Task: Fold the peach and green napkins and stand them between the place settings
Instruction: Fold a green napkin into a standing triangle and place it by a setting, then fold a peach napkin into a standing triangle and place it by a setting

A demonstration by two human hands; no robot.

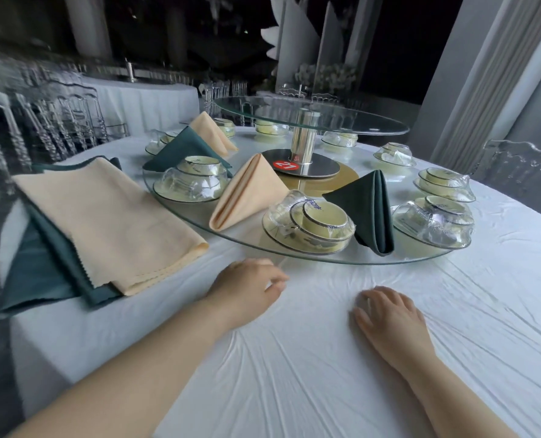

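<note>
- Peach napkin [247, 194] folded and standing at near edge of turntable [250, 242], between left setting [193, 181] and middle setting [308, 222] (all shrink-wrapped).
- Green napkin [370, 210] likewise upright, between middle setting and right setting [433, 222].
- Two more folded ones, green [184, 150] then peach [210, 132], standing at turntable's far left edge.
- Flat stack at table's left edge: peach [105, 216] over green [42, 270].
- Left hand [247, 289] resting on cloth [294, 374] just before turntable's rim, fingers loosely curled, holding nothing.
- Right hand [386, 314] flat on cloth, fingers relaxed, empty.
</note>
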